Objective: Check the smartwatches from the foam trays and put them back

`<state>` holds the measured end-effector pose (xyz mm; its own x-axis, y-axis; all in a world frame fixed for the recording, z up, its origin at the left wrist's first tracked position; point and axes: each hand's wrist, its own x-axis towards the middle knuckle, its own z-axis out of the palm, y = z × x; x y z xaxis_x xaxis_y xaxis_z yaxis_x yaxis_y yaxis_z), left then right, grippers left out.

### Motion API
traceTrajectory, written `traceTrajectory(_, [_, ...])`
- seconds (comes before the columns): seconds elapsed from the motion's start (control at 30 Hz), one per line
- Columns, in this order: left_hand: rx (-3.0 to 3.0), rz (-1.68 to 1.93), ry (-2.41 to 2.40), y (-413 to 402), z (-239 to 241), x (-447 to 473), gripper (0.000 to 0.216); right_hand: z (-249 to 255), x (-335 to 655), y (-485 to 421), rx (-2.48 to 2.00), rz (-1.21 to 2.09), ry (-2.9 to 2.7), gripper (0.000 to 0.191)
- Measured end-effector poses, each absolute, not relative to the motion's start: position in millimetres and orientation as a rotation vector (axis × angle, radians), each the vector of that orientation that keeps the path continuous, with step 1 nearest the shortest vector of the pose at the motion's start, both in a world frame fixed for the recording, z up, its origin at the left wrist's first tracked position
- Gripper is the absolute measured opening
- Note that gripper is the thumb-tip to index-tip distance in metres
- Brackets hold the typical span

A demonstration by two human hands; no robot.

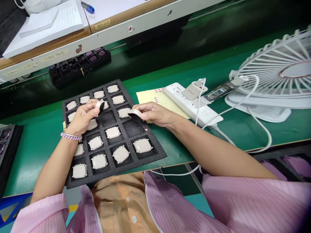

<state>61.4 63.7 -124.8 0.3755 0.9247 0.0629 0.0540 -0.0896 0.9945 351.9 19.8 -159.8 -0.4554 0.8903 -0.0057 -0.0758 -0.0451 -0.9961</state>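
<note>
A black foam tray (159, 152) lies on the green bench with cream smartwatch cases in most of its pockets. Pinched in my left hand (84, 118) is one cream watch case (100, 106), tilted so its dark face points to the right. Another cream watch case (135, 113) is between the thumb and fingers of my right hand (153, 113), dark side down. Both hands are over the tray's upper half. Two pockets near the middle and right hold no case. One cream case (113, 132) sits flat below the bare middle pocket.
A white power strip (204, 116) with chargers and loose cables lies on the right, beside a yellow sheet (150, 95). Behind it stands a white fan (279, 74). A raised shelf (145, 24) runs along the back. Another dark tray (11, 145) is at the left.
</note>
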Motion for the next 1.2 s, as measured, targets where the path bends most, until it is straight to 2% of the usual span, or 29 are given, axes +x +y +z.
traceTrajectory(0.2, [1.441, 0.940, 0.927, 62.2, -126.0, 61.6, 0.056, -162.5, 352.9, 20.0, -0.893, 1.710, -1.312, 0.055])
traceTrajectory(0.5, [1.562, 0.880, 0.952, 63.8, -125.9, 58.9, 0.059, -156.9, 355.8, 21.2, -0.925, 1.583, -1.546, 0.052])
traceTrajectory(0.57, [1.784, 0.814, 1.014, 62.5, -126.5, 59.3, 0.053, -152.0, 358.5, 17.4, -0.974, 1.408, -1.833, 0.044])
traceTrajectory(0.67, [2.313, 0.520, 1.183, 58.5, -129.2, 63.6, 0.033, -146.3, 361.9, 7.1, -1.104, 0.868, -2.307, 0.029])
traceTrajectory(0.73, [2.529, 0.301, 1.262, 55.7, -130.2, 67.6, 0.027, -145.3, 363.6, 0.3, -1.153, 0.595, -2.462, 0.026])
traceTrajectory(0.8, [2.585, 0.191, 1.289, 52.2, -127.4, 69.4, 0.029, -145.7, 364.3, -4.5, -1.128, 0.511, -2.538, 0.026])
traceTrajectory(0.9, [2.607, 0.228, 1.320, 40.8, -113.1, 61.8, 0.036, -145.8, 358.9, -9.4, -1.124, 0.407, -2.494, 0.025])
traceTrajectory(1.0, [2.651, 0.252, 1.317, 18.2, -95.0, 42.4, 0.026, -141.7, 339.7, -14.2, -1.121, 0.265, -2.486, 0.022])
traceTrajectory(1.07, [2.663, 0.099, 1.313, 0.2, -88.2, 29.8, 0.019, -135.3, 319.6, -16.4, -1.097, 0.228, -2.604, 0.022])
traceTrajectory(1.2, [2.637, -0.240, 1.419, -26.7, -90.1, 22.9, 0.028, -115.7, 277.6, -15.5, -1.189, 0.213, -2.875, 0.030])
